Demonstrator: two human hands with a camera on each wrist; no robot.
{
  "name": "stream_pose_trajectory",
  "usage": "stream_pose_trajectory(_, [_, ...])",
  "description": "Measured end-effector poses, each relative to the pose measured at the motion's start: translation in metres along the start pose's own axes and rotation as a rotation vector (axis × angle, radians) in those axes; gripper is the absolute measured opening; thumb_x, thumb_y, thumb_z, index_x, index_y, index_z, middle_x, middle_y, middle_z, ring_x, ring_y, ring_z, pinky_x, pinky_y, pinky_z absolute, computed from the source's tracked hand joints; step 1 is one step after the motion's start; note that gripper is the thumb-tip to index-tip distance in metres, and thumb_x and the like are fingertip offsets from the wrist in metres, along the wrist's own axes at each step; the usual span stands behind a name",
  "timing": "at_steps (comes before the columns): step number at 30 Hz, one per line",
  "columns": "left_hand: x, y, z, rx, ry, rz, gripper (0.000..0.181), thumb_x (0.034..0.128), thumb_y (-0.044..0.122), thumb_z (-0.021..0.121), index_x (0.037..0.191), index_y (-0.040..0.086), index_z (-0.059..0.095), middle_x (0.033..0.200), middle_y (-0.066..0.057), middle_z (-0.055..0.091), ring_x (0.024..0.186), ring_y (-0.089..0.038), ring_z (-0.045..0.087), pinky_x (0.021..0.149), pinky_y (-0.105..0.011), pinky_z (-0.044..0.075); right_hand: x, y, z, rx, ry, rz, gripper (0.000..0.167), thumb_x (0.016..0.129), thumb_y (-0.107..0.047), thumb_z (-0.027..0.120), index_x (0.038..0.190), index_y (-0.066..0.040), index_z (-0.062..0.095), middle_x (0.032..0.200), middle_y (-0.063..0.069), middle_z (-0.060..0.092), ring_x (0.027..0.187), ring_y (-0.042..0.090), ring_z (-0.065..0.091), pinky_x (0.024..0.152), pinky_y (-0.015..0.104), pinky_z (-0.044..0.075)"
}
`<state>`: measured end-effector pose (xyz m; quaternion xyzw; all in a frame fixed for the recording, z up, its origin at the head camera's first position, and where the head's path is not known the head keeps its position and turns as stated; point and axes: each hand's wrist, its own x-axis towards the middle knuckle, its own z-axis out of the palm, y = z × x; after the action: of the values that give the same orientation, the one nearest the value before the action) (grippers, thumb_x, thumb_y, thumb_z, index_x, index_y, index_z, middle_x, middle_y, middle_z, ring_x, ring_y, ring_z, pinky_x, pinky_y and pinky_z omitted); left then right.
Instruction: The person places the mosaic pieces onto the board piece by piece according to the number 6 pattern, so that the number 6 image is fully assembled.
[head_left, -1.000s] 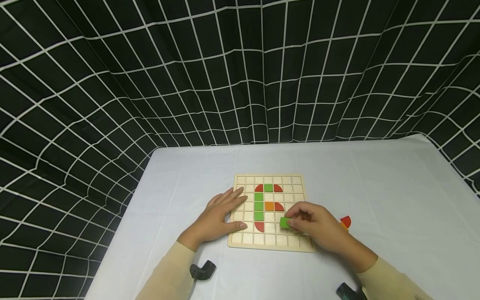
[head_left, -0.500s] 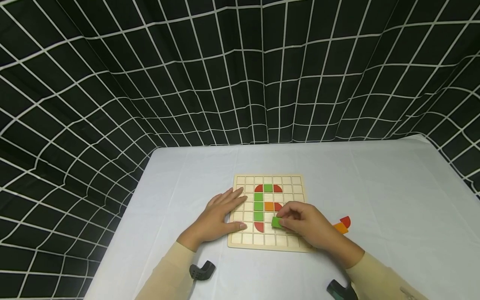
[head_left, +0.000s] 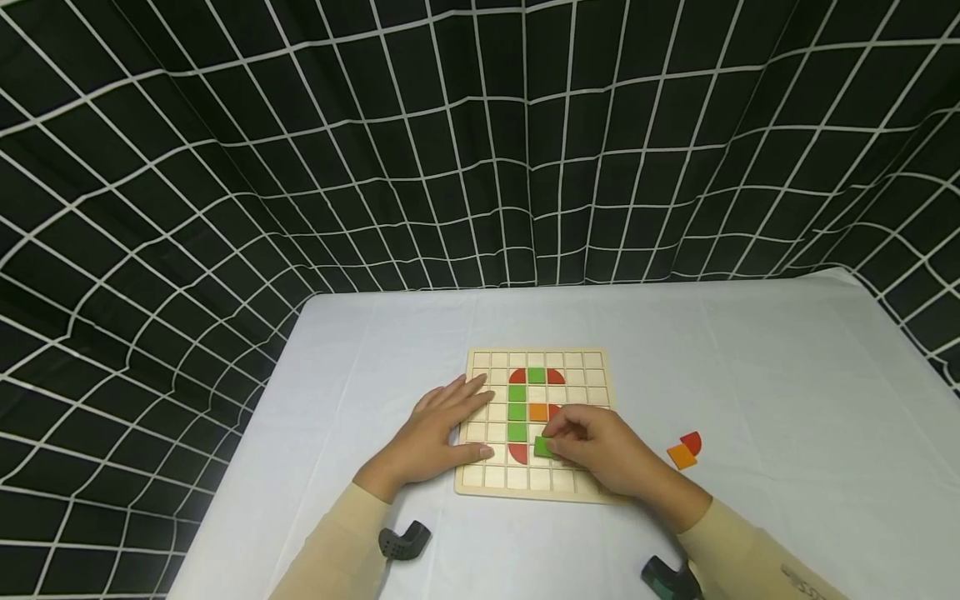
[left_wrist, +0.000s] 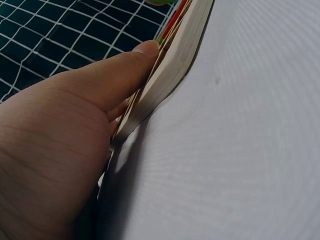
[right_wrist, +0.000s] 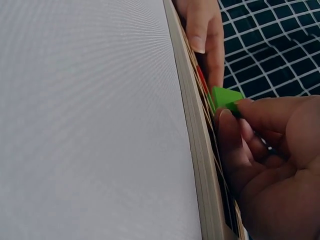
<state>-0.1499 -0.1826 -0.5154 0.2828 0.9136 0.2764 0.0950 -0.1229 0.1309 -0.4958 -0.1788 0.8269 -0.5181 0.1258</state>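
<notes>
A wooden grid board (head_left: 497, 477) lies on the table, with green squares, an orange square (head_left: 538, 412) and red quarter-round tiles set in its cells. My left hand (head_left: 442, 429) lies spread over the board's left side, fingers straight; its thumb (left_wrist: 120, 75) rests along the edge in the left wrist view. Between thumb and fingers my right hand (head_left: 596, 446) pinches a green square tile (head_left: 543, 447), held over the lower middle of the board, right of a red quarter-round tile (head_left: 518, 453). In the right wrist view the green tile (right_wrist: 226, 97) is tilted at the board's surface. My right hand partly covers another red tile.
Right of the board, an orange square tile (head_left: 682, 456) and a red quarter-round tile (head_left: 692, 442) lie touching on the white tablecloth (head_left: 787, 375). Dark devices (head_left: 405, 541) sit by both wrists. A black curtain with white grid lines (head_left: 480, 150) surrounds the table.
My right hand has moved left across the board with the green tile, toward the lower red tile. The loose orange tile has come into full view. My left hand has stayed put.
</notes>
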Motion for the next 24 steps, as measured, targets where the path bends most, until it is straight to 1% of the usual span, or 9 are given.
stream_pose_trajectory(9, [0.0006,-0.0022,0.0014,0.006,0.003,0.002,0.086,0.0989,0.062,0.073,0.170,0.023,0.043,0.180,0.007,0.020,0.165,-0.022,0.011,0.131,-0.048,0.006,0.0015,-0.0023,0.0038,-0.017,0.019,-0.008,0.006,0.099,-0.007,0.080,0.098,-0.011,0.076,0.084,-0.004,0.068,0.078,0.018,0.064,0.070,0.028,0.056])
stream_pose_trajectory(18, [0.0005,-0.0035,0.0019,0.009,0.007,0.015,0.086,0.0997,0.062,0.072,0.170,0.023,0.042,0.180,0.006,0.020,0.165,-0.021,0.011,0.131,-0.049,0.007,0.0021,-0.0023,0.0067,-0.078,0.028,-0.007,0.012,0.097,-0.004,0.081,0.095,-0.016,0.078,0.083,-0.008,0.067,0.078,0.017,0.063,0.069,0.028,0.055])
stream_pose_trajectory(24, [0.0008,-0.0037,0.0019,0.007,0.001,0.014,0.086,0.0999,0.062,0.072,0.170,0.023,0.042,0.180,0.006,0.020,0.165,-0.021,0.011,0.131,-0.049,0.006,0.0025,-0.0044,0.0080,-0.090,0.035,-0.005,0.013,0.097,-0.002,0.081,0.094,-0.015,0.079,0.083,-0.007,0.067,0.078,0.017,0.062,0.069,0.028,0.055])
